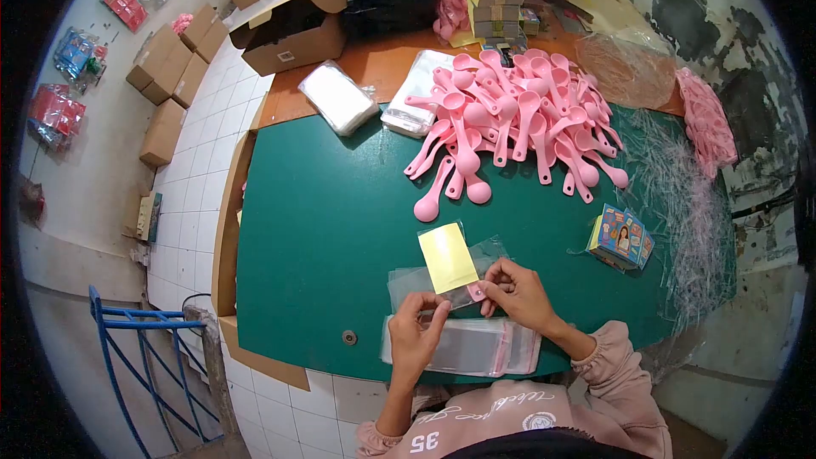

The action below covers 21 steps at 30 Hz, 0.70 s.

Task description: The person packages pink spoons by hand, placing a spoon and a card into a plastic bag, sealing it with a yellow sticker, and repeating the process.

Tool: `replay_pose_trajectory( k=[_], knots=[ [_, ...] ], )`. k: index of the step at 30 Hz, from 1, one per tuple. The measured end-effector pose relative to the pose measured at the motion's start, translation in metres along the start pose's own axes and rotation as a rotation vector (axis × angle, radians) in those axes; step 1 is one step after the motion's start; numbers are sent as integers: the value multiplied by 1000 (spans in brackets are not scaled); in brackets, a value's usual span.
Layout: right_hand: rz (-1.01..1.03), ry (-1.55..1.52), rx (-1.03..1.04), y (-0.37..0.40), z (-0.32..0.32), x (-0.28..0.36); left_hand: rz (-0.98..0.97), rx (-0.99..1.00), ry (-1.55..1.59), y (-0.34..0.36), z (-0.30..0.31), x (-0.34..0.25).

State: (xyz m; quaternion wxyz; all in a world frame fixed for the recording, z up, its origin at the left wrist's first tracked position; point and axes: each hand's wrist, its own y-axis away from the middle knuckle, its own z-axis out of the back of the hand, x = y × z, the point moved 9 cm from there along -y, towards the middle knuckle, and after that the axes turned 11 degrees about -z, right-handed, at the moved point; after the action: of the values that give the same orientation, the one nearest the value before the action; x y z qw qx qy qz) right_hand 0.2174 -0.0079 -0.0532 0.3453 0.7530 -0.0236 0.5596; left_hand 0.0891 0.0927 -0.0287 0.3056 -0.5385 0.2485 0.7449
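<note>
A clear plastic bag [457,297] with a yellow card [448,257] in it lies between my hands at the front of the green table. My left hand [415,336] pinches the bag's near left edge, thumb against fingertips. At the near right corner, my right hand [518,293] grips the handle end of a pink measuring spoon [476,291]; the rest of the spoon is hidden by the card. Loose clear bags [410,285] lie under and behind the one I hold. Nearer my body is a stack of clear bags [450,348] with pinkish edges.
A heap of pink spoons [518,110] covers the table's far middle. Printed cards [621,238] sit to the right, beside tangled clear plastic strands [680,221]. Two bag packs, a white one [338,99] and a clear one [416,93], lie at the back. A round dark object [349,337] is front left.
</note>
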Motion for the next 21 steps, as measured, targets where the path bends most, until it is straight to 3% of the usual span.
replay_pose_trajectory(
  k=[1,8,21],
  knots=[
    [15,-36,-6,0,1,0,60,2,-5,1,0,6],
    [37,2,-63,1,1,4,0,-137,197,3,2,19],
    [112,125,-18,9,-4,11,-115,52,92,-7,5,4]
  ],
)
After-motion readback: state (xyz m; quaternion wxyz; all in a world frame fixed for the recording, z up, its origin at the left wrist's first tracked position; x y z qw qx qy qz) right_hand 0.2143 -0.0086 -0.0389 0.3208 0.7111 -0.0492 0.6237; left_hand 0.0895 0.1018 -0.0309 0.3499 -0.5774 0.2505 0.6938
